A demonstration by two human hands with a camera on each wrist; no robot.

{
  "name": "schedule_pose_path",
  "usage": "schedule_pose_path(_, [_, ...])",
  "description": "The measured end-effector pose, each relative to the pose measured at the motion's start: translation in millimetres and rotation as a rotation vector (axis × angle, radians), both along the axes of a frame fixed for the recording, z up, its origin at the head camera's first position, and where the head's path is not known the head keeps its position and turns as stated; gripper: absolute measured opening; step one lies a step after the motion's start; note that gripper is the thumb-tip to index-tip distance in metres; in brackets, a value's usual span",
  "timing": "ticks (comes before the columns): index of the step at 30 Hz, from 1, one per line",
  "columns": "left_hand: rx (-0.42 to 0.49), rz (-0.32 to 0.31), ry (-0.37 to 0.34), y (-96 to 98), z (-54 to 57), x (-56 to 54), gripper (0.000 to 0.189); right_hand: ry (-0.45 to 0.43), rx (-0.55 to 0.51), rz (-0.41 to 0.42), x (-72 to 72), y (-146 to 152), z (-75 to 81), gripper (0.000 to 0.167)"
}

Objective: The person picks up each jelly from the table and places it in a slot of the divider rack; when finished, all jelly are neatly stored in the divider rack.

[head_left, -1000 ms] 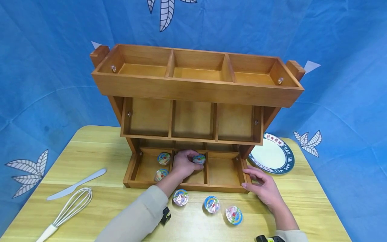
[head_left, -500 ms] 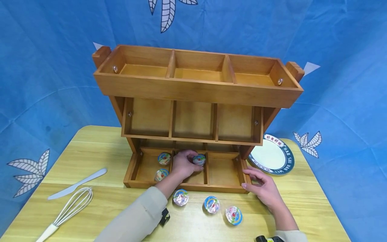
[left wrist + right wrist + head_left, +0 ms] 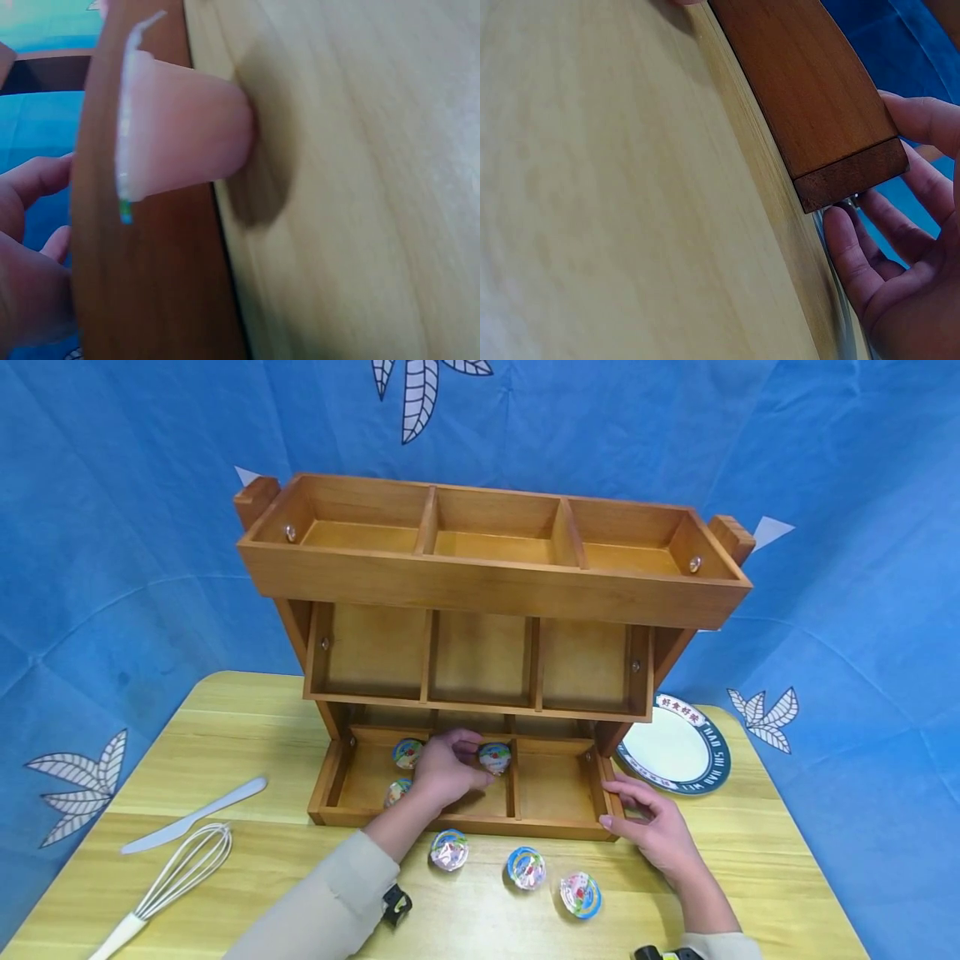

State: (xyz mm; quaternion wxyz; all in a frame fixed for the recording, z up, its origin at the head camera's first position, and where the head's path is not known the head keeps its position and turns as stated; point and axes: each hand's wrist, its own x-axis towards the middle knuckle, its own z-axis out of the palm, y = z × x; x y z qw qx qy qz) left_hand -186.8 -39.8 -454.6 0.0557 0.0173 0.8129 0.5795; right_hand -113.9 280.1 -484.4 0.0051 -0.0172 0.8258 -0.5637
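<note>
A tiered wooden box (image 3: pixel 495 587) stands on the table with its divided trays fanned out. In the head view, my left hand (image 3: pixel 444 770) is over the middle compartment of the bottom tray (image 3: pixel 558 831), thumb and fingers spread and apart from a jelly cup (image 3: pixel 495 759) that sits against the right divider. Left of that hand, two more jelly cups, one at the back (image 3: pixel 406 753) and one at the front (image 3: pixel 397 790), lie in the left compartment, partly hidden. My right hand (image 3: pixel 654 822) holds the bottom tray's right end, its thumb and fingertips at the end wall (image 3: pixel 855 161).
Three jelly cups stand on the table before the box: a left one (image 3: pixel 449 850), a middle one (image 3: pixel 526 868) and a right one (image 3: pixel 580 894). A white spreader (image 3: pixel 191 818) and a whisk (image 3: pixel 180 877) lie at left. A plate (image 3: pixel 675 743) sits behind at right.
My left hand has let go of the jelly cup in the middle compartment and drawn slightly left, its fingers parting. The cup stays there; my right hand has not moved.
</note>
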Motion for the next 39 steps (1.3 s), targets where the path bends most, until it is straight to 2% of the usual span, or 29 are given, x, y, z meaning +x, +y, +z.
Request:
schedule_pose_path(7, [0.110, -0.032, 0.012, -12.0, 13.3, 12.1, 0.062, 0.009, -0.004, 0.001, 0.3, -1, 1.4, 0.048])
schedule_pose_path(13, [0.185, -0.035, 0.008, -23.3, 23.7, 30.9, 0.057, 0.020, -0.004, 0.005, -0.6, 0, 0.2, 0.047])
schedule_pose_path(19, [0.250, -0.053, 0.020, -35.0, 25.4, 53.7, 0.051, 0.020, 0.000, 0.001, -0.4, 0, 0.1, 0.046])
schedule_pose_path(24, [0.289, -0.062, -0.004, -43.4, 23.8, 72.0, 0.052, 0.022, 0.001, 0.000, 0.7, -1, 0.4, 0.047])
schedule_pose_path(30, [0.257, -0.004, -0.015, -52.4, 20.6, 91.9, 0.052, 0.026, -0.003, 0.012, -0.4, -1, -0.2, 0.047])
schedule_pose_path(34, [0.200, 0.042, 0.008, -57.5, 15.2, 99.5, 0.049, 0.033, 0.003, 0.015, -1.6, 0, -1.2, 0.046])
schedule_pose_path(39, [0.149, 0.014, -0.022, -62.2, 7.8, 106.2, 0.050, 0.032, -0.002, 0.017, -2.2, 1, -2.1, 0.045])
